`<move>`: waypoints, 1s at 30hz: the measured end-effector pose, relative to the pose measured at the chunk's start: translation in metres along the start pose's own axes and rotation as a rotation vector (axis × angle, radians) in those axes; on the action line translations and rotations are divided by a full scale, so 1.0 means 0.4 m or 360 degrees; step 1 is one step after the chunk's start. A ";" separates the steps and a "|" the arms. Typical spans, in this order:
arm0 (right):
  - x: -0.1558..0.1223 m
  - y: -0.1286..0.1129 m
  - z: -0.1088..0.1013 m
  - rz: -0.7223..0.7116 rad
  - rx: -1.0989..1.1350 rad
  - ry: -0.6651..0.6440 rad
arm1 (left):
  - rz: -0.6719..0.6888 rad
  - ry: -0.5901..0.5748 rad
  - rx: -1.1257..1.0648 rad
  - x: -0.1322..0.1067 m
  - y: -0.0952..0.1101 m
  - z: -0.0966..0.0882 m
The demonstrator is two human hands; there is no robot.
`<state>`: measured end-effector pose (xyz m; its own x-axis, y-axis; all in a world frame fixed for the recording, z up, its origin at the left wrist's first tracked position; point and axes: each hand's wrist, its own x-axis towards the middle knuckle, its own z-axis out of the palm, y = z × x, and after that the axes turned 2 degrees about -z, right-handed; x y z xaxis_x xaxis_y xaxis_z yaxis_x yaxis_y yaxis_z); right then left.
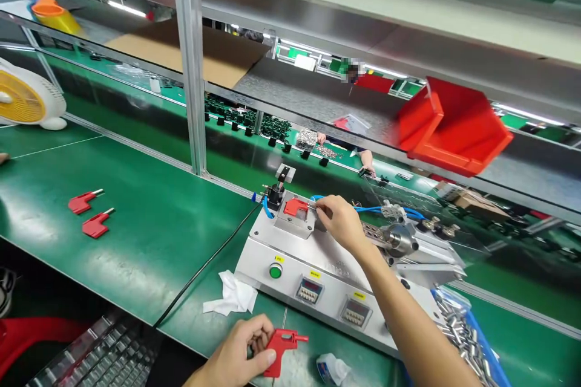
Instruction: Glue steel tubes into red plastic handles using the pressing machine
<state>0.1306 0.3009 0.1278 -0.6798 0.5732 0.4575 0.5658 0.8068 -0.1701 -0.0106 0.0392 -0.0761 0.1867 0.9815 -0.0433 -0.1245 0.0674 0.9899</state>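
My left hand is closed around a red plastic handle part near the front edge of the green bench. My right hand reaches to the grey press machine, its fingers pinched on something small and metallic beside a second red part seated in the machine's fixture. What the fingers pinch is too small to name.
Two red parts with metal pins lie on the green conveyor at left. A white cloth, a black cable, a blue tray of metal pins, a red bin, a yellow fan and another person's hand across the line.
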 end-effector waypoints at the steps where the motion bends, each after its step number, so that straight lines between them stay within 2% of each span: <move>1: -0.003 0.004 0.011 -0.0014 -0.0005 -0.0014 | -0.0004 0.0004 0.0001 -0.001 0.006 -0.001; 5: -0.054 0.013 0.036 -0.0076 -0.0035 0.0079 | 0.0001 0.0023 0.0019 -0.010 0.033 -0.005; 9: -0.082 0.001 0.032 -0.0081 -0.0071 0.0062 | -0.0030 -0.0025 0.0018 -0.016 0.042 -0.007; 12: -0.056 -0.024 0.028 -0.0017 -0.0101 0.0036 | -0.0046 -0.0070 0.0032 -0.017 0.031 -0.007; 16: 0.008 -0.049 0.034 -0.0016 -0.0115 -0.0121 | -0.0030 -0.0070 0.0017 -0.010 0.016 -0.005; 25: 0.095 -0.037 0.048 -0.0051 -0.0038 -0.0336 | 0.0000 0.0019 -0.0053 0.014 0.023 -0.005; 27: 0.097 -0.045 0.030 -0.0039 0.0017 -0.0226 | 0.0006 0.0016 -0.0052 0.015 0.014 -0.005; 30: 0.047 -0.061 -0.022 -0.0043 0.0175 0.0170 | 0.0016 0.0005 -0.0041 0.015 0.005 -0.005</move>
<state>0.1082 0.2908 0.1481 -0.6373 0.5374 0.5524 0.4894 0.8359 -0.2485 -0.0117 0.0456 -0.0746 0.1821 0.9827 -0.0340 -0.1516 0.0623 0.9865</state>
